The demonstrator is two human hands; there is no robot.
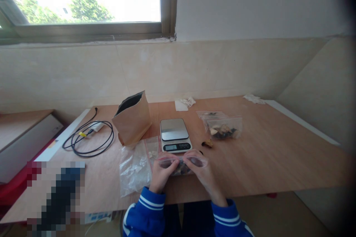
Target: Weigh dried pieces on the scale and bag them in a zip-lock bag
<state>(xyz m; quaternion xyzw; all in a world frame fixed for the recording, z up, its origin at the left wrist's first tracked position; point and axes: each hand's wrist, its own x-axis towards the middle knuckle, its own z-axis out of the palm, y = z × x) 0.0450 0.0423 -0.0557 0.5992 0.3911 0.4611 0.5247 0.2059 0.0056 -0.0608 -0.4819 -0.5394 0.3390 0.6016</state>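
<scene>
Zip bag [182, 163] between both hands — scale [175, 134], paper pouch [132, 119] behind

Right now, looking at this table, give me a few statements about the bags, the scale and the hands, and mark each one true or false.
1. Both hands, left hand and right hand, hold one zip bag by its top edge. True.
2. The scale carries the paper bag. False: its platform is bare; the bag stands beside it.
3. A black cable lies coiled left of the paper bag. True.
4. The paper bag is sealed shut. False: its top gapes open.
</scene>
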